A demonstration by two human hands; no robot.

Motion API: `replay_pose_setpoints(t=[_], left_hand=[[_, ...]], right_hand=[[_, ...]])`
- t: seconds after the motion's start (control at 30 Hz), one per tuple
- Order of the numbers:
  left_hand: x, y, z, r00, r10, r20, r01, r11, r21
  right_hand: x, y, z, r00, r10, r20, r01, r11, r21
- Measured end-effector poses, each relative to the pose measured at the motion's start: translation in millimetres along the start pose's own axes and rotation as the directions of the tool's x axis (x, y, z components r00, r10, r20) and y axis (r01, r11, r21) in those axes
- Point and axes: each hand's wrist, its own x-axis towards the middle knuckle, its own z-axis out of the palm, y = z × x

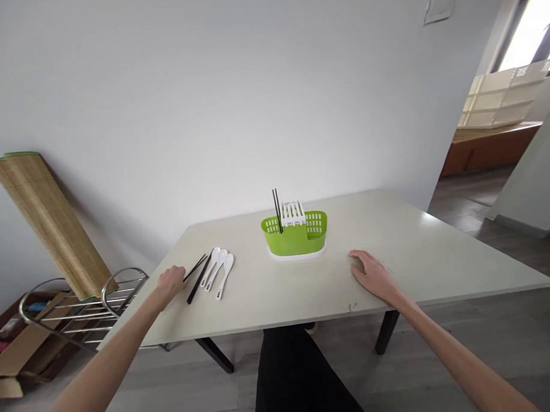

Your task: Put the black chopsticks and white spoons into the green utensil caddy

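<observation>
At the left of the table my left hand (171, 282) is closed on a pair of thin black chopsticks (196, 267), whose tips point away to the right. Beside them another black chopstick or pair (200, 278) lies flat. Three white spoons (225, 275) lie to the right of it, bowls toward the wall. A green utensil basket (292, 238) with a white base and a white slatted rack (293, 212) stands mid-table. Two black chopsticks (277, 209) stand upright in its left compartment. My right hand (372, 275) rests on the tabletop, fingers spread, holding nothing.
The pale table (269, 308) stands against a white wall. At the left, a rolled bamboo mat (50, 220) leans on the wall above a metal rack (93, 308) and a cardboard box (23, 353). A window and white shelving (501, 99) are at the right.
</observation>
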Motion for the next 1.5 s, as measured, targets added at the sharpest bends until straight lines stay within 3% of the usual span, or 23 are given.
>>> replay_pose_setpoints(t=[0.13,0.3,0.37,0.4,0.43,0.5,0.6,0.7,0.77,0.83,1.0,1.13,1.5], left_hand=[[9.7,9.6,-7.0,0.999,0.014,-0.046,-0.02,0.991,-0.133],[7.1,17.0,-35.6,0.984,0.021,-0.178,-0.088,0.921,-0.381],[-5.7,31.3,-49.7,0.978,0.033,-0.206,-0.166,0.72,-0.673],[-14.7,42.5,-56.0,0.977,0.042,-0.211,-0.201,0.517,-0.832],[-25.0,56.3,-61.5,0.973,0.068,-0.223,-0.233,0.316,-0.92],[-47.3,89.9,-69.4,0.966,0.103,-0.236,-0.245,0.084,-0.966],[-78.1,143.9,-73.0,0.962,0.148,-0.229,-0.211,-0.129,-0.969],[-99.1,184.5,-69.6,0.958,0.183,-0.223,-0.172,-0.256,-0.951],[-107.0,199.6,-66.0,0.959,0.193,-0.21,-0.149,-0.29,-0.945],[-110.6,206.1,-62.5,0.962,0.189,-0.198,-0.137,-0.294,-0.946],[-106.7,203.9,-55.9,0.968,0.187,-0.168,-0.107,-0.296,-0.949],[-97.4,197.5,-54.2,0.976,0.133,-0.171,-0.113,-0.359,-0.926],[-91.2,187.3,-53.8,0.983,0.12,-0.138,-0.078,-0.41,-0.909]], right_hand=[[-1.1,1.5,0.7,1.0,-0.012,-0.011,0.012,1.0,-0.002],[-1.7,-2.8,-4.2,1.0,0.015,-0.024,-0.013,0.998,0.053],[-2.9,-18.7,-4.4,0.998,0.025,-0.051,-0.018,0.99,0.139],[-4.0,-32.0,-3.3,0.998,0.025,-0.055,-0.014,0.979,0.202],[-5.4,-49.0,-1.5,0.999,0.007,-0.049,0.007,0.96,0.279],[-8.6,-92.1,3.8,0.998,-0.031,0.06,-0.001,0.883,0.47],[-11.9,-164.6,12.2,0.92,-0.206,0.334,-0.145,0.61,0.779],[-11.3,-218.4,17.6,0.841,-0.305,0.448,-0.318,0.392,0.863],[-9.7,-235.3,20.4,0.846,-0.266,0.463,-0.38,0.308,0.872],[-8.4,-239.0,23.4,0.873,-0.199,0.446,-0.387,0.276,0.88],[-10.1,-226.2,29.3,0.881,-0.131,0.455,-0.4,0.306,0.864],[-14.8,-219.8,29.3,0.878,-0.109,0.465,-0.414,0.314,0.854],[-16.0,-215.4,31.6,0.877,-0.176,0.447,-0.379,0.319,0.869]])
